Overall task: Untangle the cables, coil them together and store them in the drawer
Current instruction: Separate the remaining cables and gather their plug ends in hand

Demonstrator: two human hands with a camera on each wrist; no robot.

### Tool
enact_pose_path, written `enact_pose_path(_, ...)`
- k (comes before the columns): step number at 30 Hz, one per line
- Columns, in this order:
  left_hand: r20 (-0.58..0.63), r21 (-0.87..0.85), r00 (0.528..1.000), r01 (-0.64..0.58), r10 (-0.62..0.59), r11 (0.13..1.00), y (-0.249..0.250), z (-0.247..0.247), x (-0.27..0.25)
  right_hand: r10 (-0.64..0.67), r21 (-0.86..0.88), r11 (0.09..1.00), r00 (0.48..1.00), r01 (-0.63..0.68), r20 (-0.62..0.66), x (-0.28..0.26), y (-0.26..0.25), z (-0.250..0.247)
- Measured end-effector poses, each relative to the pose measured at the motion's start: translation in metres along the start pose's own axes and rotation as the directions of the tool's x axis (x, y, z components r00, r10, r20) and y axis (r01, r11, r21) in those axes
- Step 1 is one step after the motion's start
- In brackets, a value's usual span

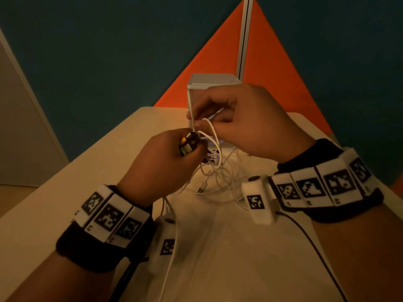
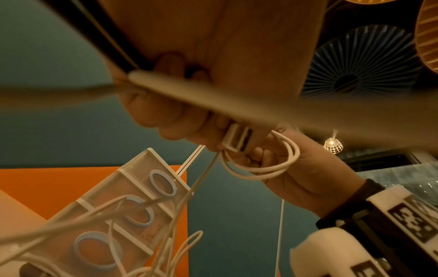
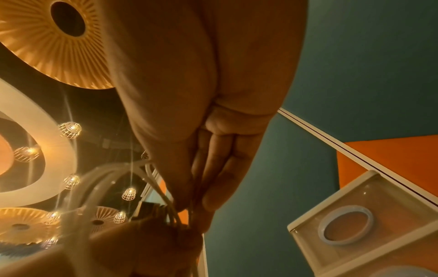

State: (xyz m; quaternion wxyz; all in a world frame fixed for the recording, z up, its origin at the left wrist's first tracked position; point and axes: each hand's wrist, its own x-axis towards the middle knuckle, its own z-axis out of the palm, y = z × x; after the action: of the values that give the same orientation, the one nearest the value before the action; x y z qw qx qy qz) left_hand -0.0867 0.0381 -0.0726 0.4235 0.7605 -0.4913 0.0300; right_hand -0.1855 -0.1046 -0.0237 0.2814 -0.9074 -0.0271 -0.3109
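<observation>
Above the table my left hand (image 1: 185, 149) grips a small dark plug block (image 1: 188, 143) at a cable end. In the left wrist view the block (image 2: 237, 139) shows a pale open socket. Just beyond, my right hand (image 1: 199, 124) pinches loops of white cable (image 1: 214, 136) that hang between both hands. Those loops (image 2: 263, 169) curl under the right fingers. In the right wrist view the fingers (image 3: 220, 168) close on the strands. A tangle of white cables (image 1: 220, 175) lies on the table below, with a loose USB plug (image 1: 201, 188). The white drawer unit (image 1: 212, 83) stands behind the hands.
The unit has three shut drawers with blue ring handles (image 2: 163, 182). The beige table (image 1: 98, 171) ends at an orange and teal partition (image 1: 218, 51). One white cable (image 1: 169, 258) trails toward me; a black wrist lead (image 1: 311, 243) crosses the right side.
</observation>
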Motion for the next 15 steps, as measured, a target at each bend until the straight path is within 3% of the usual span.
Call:
enact_pose_path(7,-0.035,-0.039,0.999,0.005,-0.006,0.999,-0.004,-0.004,0.004,0.165,0.052,0.982,0.963,-0.180,0.213,-0.003,0.016,-0.004)
enact_pose_path(12,0.039,0.041,0.999,-0.005,0.004,0.999,-0.007,-0.002,0.002,0.155,0.156,0.976,0.988,-0.154,0.005,0.000,0.012,0.005)
enact_pose_path(15,0.065,0.070,0.998,-0.025,0.020,0.997,-0.007,-0.001,0.001,0.155,0.227,0.964,0.986,-0.139,-0.053,0.001,0.008,0.005)
